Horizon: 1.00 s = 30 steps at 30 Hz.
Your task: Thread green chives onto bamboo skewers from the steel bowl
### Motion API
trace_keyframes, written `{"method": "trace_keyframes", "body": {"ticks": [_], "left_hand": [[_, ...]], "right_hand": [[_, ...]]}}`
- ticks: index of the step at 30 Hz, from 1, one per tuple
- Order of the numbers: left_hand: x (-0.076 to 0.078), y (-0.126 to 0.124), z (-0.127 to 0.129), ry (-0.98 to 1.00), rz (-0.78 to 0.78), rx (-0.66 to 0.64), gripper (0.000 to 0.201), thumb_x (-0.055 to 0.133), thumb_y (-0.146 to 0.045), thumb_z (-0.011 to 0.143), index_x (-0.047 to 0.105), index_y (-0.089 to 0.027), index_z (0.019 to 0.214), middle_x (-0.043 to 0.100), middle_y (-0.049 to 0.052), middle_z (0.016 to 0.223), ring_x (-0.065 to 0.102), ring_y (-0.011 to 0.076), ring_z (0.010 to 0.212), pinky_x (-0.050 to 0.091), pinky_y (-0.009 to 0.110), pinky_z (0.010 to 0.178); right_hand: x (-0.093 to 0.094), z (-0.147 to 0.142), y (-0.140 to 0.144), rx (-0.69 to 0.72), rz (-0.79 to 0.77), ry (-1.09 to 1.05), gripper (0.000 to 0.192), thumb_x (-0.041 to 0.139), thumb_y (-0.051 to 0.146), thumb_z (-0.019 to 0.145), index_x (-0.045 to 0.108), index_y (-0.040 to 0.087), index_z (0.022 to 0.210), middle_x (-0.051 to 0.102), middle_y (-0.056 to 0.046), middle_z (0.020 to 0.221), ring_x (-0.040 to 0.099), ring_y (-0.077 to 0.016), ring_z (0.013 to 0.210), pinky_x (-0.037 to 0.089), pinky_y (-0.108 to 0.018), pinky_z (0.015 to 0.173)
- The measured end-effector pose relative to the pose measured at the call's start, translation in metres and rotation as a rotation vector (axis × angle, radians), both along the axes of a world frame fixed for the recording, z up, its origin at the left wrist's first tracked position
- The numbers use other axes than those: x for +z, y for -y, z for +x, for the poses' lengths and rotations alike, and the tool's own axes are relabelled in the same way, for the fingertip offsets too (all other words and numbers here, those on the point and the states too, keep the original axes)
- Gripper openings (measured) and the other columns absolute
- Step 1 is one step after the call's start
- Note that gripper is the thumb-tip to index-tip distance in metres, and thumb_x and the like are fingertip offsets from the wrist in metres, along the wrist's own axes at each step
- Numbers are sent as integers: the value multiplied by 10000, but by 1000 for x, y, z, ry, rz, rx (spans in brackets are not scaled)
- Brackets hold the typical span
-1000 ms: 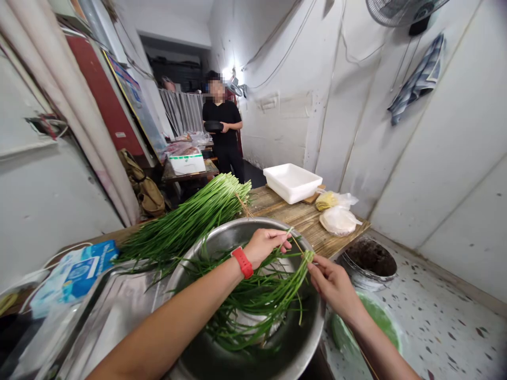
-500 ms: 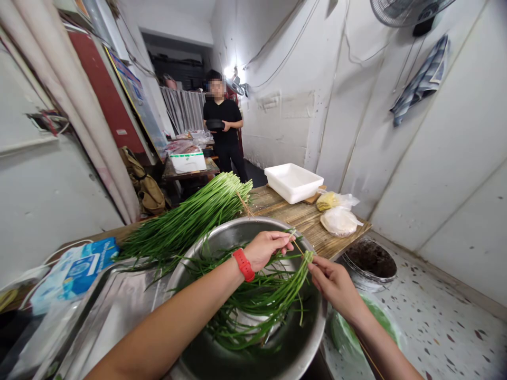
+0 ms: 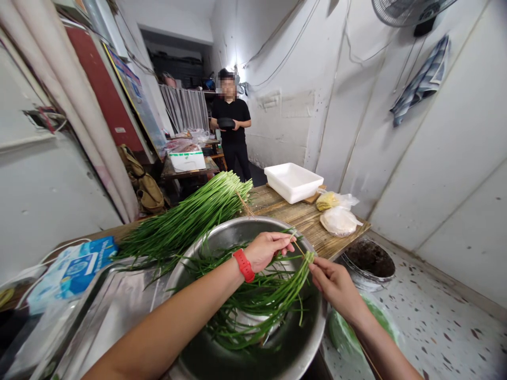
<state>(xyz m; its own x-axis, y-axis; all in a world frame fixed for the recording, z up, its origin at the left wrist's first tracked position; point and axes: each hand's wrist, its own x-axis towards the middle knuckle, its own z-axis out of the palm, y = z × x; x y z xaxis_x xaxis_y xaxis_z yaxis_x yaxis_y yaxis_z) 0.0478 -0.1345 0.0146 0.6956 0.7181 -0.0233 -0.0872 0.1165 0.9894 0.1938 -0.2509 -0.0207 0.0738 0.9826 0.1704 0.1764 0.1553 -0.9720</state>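
Over a large metal basin [image 3: 317, 338], my left hand [image 3: 267, 253], with a red watch band on its wrist, is closed in a pinch on a green chive stalk [image 3: 292, 236]. The pale end of that stalk is at the tip of a thin bamboo skewer [image 3: 298, 246]. My right hand [image 3: 330, 282] is closed around the skewer, beside a gathered bunch of chives [image 3: 291, 282] whose pale ends appear threaded on it. The skewer's lower part [image 3: 370, 359] shows beyond my right forearm. The green leaves trail down into the basin, where more loose chives lie.
A big pile of chives [image 3: 190, 211] lies behind the basin, with several skewers [image 3: 244, 205] beside it. A white tub [image 3: 293, 182] and tied plastic bags [image 3: 339, 220] stand on the wooden table. A bucket [image 3: 368, 264] is at right. A person [image 3: 233, 124] stands beyond, holding a dark bowl-like thing.
My hands, the skewer and the chives keep nearly the same place. The person in the background has shifted a little to the right.
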Motion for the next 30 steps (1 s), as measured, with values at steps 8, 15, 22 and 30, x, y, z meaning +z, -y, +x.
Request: {"method": "trace_keyframes", "body": {"ticks": [8,15,22,30], "left_hand": [[-5,5,2,-89,127,-47,230,636,-315,677,680,-90,699,617,64,693,438,73,537,357,236,571],[-11,16,7,-211,474,-73,255,603,-330,699,693,-145,850,637,80,915,554,175,846,412,273,772],[-13,-14,-7,-424,441,-15,419,512,-415,760,610,-126,1047,637,101,974,559,187,862,397,300,813],[3,-19,-23,-387,297,-434,433,576,-479,704,639,-138,963,656,50,780,572,136,722,402,235,716]], "right_hand": [[2,-6,-1,-23,15,-60,312,463,436,805,466,147,687,278,69,494,241,-50,444,178,-185,411],[-5,-6,-4,-47,1,-171,379,491,425,798,452,116,1013,300,104,442,242,-38,366,164,-165,355],[-8,1,7,-21,-33,-299,470,519,397,804,420,129,1177,252,96,478,212,-30,394,136,-153,364],[-6,1,9,-49,-96,-384,394,541,399,791,467,159,1095,255,103,444,176,-18,352,120,-136,330]]}}
